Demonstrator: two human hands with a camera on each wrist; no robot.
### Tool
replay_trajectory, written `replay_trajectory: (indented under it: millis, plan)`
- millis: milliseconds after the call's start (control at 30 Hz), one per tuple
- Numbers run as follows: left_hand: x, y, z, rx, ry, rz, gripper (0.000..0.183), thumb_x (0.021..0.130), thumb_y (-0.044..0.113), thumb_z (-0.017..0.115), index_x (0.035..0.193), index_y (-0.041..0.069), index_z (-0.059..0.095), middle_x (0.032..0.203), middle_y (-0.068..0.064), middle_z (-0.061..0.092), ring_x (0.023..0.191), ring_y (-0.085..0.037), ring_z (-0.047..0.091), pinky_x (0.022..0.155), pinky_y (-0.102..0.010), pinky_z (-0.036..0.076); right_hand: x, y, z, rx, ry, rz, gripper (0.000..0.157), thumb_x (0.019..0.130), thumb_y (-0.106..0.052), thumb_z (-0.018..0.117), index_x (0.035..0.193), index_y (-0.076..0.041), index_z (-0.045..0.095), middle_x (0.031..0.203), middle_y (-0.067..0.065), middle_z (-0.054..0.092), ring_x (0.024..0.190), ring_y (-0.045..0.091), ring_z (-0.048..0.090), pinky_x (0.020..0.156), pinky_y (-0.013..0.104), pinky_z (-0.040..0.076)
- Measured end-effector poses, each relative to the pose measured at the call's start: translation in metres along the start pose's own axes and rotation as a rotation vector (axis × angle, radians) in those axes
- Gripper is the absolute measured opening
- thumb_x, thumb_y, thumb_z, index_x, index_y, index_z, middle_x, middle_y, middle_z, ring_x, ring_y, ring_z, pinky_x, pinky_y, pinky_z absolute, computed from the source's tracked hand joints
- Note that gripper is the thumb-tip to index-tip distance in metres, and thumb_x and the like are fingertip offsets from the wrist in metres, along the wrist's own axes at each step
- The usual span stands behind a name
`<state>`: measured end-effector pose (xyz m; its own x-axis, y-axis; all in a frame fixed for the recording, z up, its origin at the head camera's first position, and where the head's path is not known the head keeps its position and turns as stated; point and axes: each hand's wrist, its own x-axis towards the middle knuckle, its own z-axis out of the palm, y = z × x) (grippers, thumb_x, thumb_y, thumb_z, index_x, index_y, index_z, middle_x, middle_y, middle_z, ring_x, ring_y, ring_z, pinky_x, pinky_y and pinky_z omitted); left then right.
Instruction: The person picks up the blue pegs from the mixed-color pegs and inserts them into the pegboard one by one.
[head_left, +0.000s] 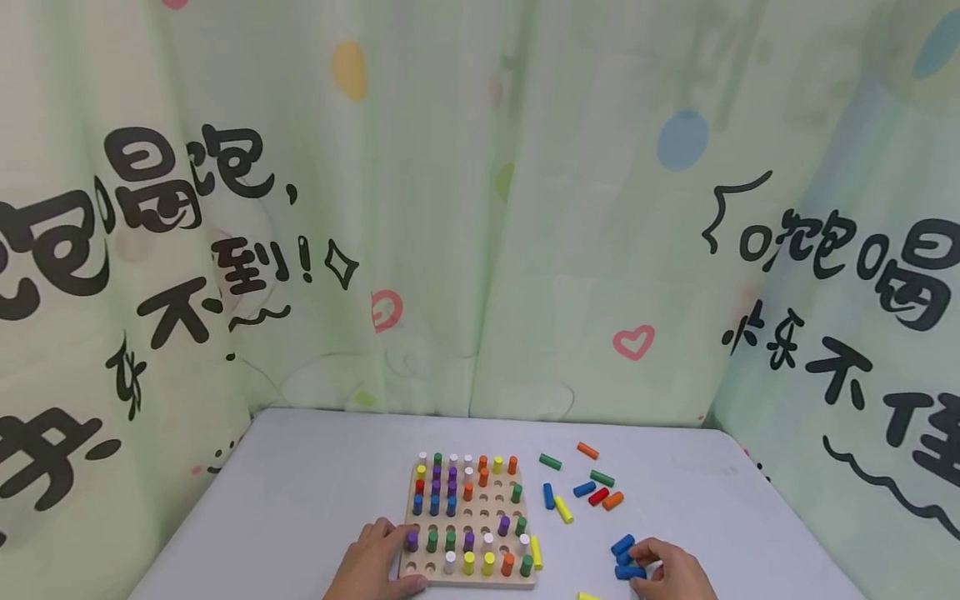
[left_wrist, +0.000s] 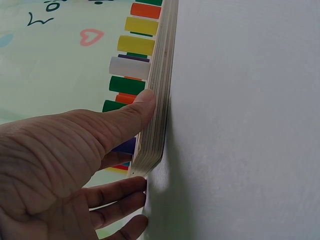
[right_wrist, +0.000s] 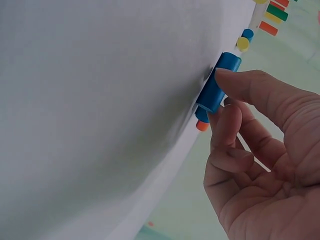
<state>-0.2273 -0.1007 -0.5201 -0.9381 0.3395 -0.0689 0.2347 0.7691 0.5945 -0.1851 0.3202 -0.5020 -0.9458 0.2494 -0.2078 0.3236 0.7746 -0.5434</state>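
Black writing (head_left: 243, 267) on the curtain (head_left: 480, 208) reads "不到!" at left and "快乐不" at right. Wide stretches of surface (head_left: 315, 475) reach both side edges. The left hand (head_left: 372, 560) grips the near left corner of the board (head_left: 468, 582); to the board's right, the right hand (head_left: 673, 571) pinches 1 blue peg (head_left: 628, 572) in a cluster of 3.

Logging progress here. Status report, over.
Left grip holds pegboard; right grip on blue peg; possible obstacle: yellow peg beside pegboard's right edge.
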Motion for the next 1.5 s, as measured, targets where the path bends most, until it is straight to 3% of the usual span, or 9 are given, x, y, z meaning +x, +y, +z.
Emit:
replay_trajectory:
  millis: [367,667,900,1333,1500]
  plan:
    - [-0.002,0.0,0.0,-0.004,-0.02,-0.018,0.074,0.08,0.05,0.084,0.135,0.006,0.063,0.107,-0.003,0.052,0.093,-0.023,0.044,0.081,-0.045,0.045,0.002,0.005,0.001,-0.063,-0.068,-0.012,0.014,0.088,-0.005,0.078,0.098,-0.002,0.068,0.085,0.001,0.062,0.074,0.02,0.049,0.071,0.03,0.047]
    - [-0.003,0.001,-0.003,-0.026,-0.033,-0.034,0.075,0.08,0.05,0.084,0.136,0.006,0.062,0.107,-0.004,0.051,0.095,-0.024,0.044,0.081,-0.045,0.043,0.006,0.009,0.005,-0.068,-0.079,-0.048,0.017,0.089,-0.009,0.078,0.098,-0.001,0.068,0.084,0.0,0.062,0.075,0.018,0.051,0.073,0.031,0.05]
    - [-0.006,-0.002,-0.001,-0.017,-0.029,-0.006,0.075,0.081,0.052,0.082,0.136,0.005,0.061,0.106,-0.004,0.05,0.093,-0.023,0.043,0.079,-0.044,0.043,0.009,0.013,0.012,-0.058,-0.086,-0.044,0.017,0.089,-0.011,0.078,0.099,-0.002,0.068,0.086,-0.001,0.063,0.076,0.016,0.055,0.074,0.031,0.052]
    - [-0.003,0.002,-0.003,-0.021,-0.005,0.0,0.073,0.081,0.049,0.084,0.135,0.005,0.063,0.106,-0.003,0.051,0.093,-0.023,0.044,0.082,-0.047,0.045,-0.009,-0.024,0.005,0.018,0.004,-0.093,0.016,0.087,-0.008,0.079,0.098,-0.002,0.069,0.084,0.0,0.063,0.075,0.017,0.055,0.073,0.032,0.053]
    - [-0.003,0.001,-0.003,-0.024,-0.014,-0.004,0.074,0.08,0.05,0.084,0.135,0.005,0.062,0.107,-0.004,0.052,0.094,-0.024,0.044,0.084,-0.049,0.046,-0.011,-0.034,0.008,0.058,0.003,-0.105,0.016,0.088,-0.008,0.08,0.098,-0.002,0.069,0.083,0.001,0.063,0.075,0.017,0.055,0.073,0.032,0.051]
